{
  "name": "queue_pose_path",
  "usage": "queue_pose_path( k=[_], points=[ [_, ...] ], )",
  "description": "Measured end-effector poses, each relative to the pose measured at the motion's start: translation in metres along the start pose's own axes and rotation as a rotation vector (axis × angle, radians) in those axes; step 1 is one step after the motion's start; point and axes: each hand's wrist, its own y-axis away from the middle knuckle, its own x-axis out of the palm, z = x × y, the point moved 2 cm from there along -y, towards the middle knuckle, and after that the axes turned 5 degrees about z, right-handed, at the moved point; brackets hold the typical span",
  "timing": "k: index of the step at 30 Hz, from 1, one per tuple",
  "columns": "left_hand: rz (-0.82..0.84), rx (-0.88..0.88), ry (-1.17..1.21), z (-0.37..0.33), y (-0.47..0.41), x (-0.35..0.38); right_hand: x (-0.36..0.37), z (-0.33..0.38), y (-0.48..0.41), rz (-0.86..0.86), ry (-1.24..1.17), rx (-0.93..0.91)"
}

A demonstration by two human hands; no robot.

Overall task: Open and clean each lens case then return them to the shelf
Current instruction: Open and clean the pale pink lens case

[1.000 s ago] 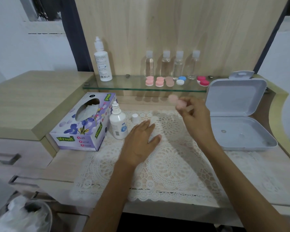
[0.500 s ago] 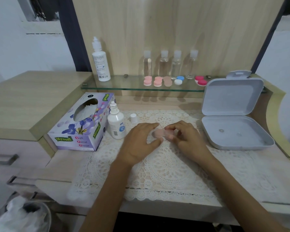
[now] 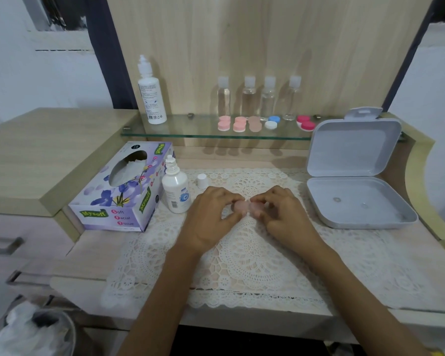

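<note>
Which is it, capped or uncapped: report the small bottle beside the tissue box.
Uncapped. The small bottle stands upright, nozzle bare; a white cap sits beside it on the mat.

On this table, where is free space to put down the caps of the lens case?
Free: the lace mat between the right hand and the open grey box, and its whole front part. Crowded: left of the left hand, by the solution bottle, white cap and tissue box.
</note>
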Motion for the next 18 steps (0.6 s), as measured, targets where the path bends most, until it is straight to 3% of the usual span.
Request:
queue_pose_path(
  k=[18],
  points=[
    [-0.122, -0.046, -0.017, -0.0091, -0.0001, -0.0024, 0.0015, 0.0034, -0.0007, -0.005, 0.033, -0.061]
  ],
)
